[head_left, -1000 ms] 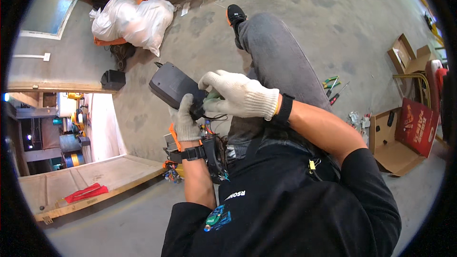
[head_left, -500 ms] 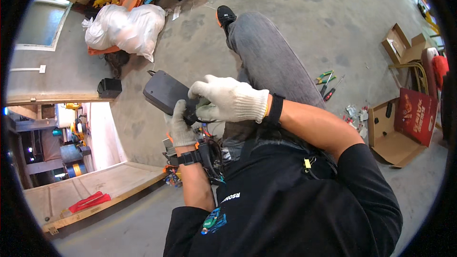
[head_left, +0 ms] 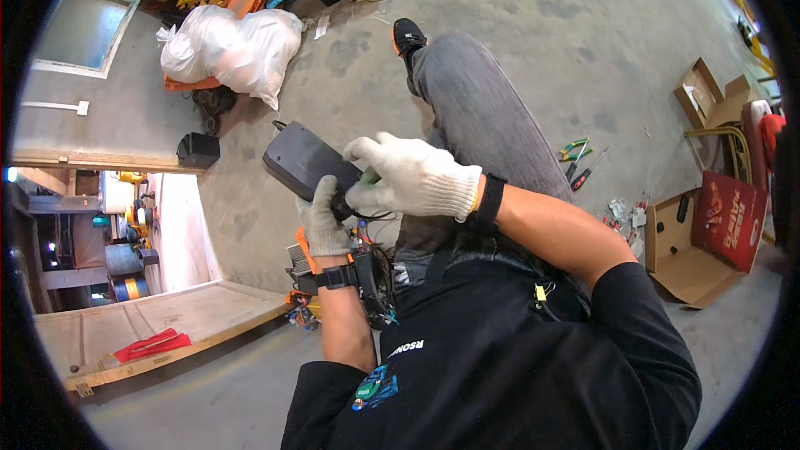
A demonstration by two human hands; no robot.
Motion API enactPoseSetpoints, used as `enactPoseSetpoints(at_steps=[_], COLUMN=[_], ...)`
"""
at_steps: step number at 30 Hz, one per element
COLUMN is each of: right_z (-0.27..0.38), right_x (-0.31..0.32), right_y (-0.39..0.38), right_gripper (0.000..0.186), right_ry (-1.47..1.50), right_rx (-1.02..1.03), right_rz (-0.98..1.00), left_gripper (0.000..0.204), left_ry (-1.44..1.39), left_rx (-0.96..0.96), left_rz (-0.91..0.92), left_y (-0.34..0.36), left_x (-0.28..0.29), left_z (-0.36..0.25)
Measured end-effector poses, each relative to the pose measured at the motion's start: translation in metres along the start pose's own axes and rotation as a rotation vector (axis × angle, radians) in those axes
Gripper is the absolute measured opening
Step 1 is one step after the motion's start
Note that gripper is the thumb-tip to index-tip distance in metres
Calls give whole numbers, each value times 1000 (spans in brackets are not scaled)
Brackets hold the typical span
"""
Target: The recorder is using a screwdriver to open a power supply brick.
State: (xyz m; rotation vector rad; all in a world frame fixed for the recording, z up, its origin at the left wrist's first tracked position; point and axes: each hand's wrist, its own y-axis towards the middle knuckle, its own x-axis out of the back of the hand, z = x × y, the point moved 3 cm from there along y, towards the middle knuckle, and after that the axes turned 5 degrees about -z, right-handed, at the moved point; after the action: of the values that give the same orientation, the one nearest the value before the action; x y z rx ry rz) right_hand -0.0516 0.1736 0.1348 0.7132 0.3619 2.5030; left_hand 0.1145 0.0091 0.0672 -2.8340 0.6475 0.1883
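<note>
Floor [head_left: 333,100] spreads past the box [head_left: 302,155] — left hand [head_left: 324,223] gripping its near edge, underside fingers hidden; right hand [head_left: 415,175] curled — whether pinching, I can't tell.

There are two gloved hands [head_left: 417,173] and two black wristbands [head_left: 337,277]; toward ten o'clock, one dark grey box [head_left: 303,158]; at eight, one red cloth [head_left: 152,346]; around three, one red-handled screwdriver [head_left: 582,179] and two open cardboard boxes [head_left: 698,278].

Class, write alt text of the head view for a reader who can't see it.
A gloved left hand holds a dark box, the gloved right hand at its near end. On the floor, pliers, a screwdriver and an open carton lie to the right; a white sack lies upper left.
</note>
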Motion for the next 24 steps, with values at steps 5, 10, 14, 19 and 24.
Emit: enactPoseSetpoints(at_steps=[5, 10, 14, 19, 24], right_z=[-8, 1, -8, -3, 1], right_x=[0, 3, 4, 7, 7], right_y=[5, 1, 2, 4, 0], right_gripper=[28, 27, 24, 20, 18], right_ry=[26, 18, -41, 31, -22], right_rx=[22, 178, -134, 46, -57], right_rz=[76, -83, 141, 87, 22], left_gripper=[49, 51, 50, 53, 54], left_ry=[53, -10, 72, 40, 39], left_rx=[-5, -64, -9, -33, -19], left_rz=[-37, 79, 17, -12, -22], left_y=[2, 4, 2, 0, 7], left_x=[2, 1, 1, 0, 4], left_z=[3, 4, 3, 4, 7])
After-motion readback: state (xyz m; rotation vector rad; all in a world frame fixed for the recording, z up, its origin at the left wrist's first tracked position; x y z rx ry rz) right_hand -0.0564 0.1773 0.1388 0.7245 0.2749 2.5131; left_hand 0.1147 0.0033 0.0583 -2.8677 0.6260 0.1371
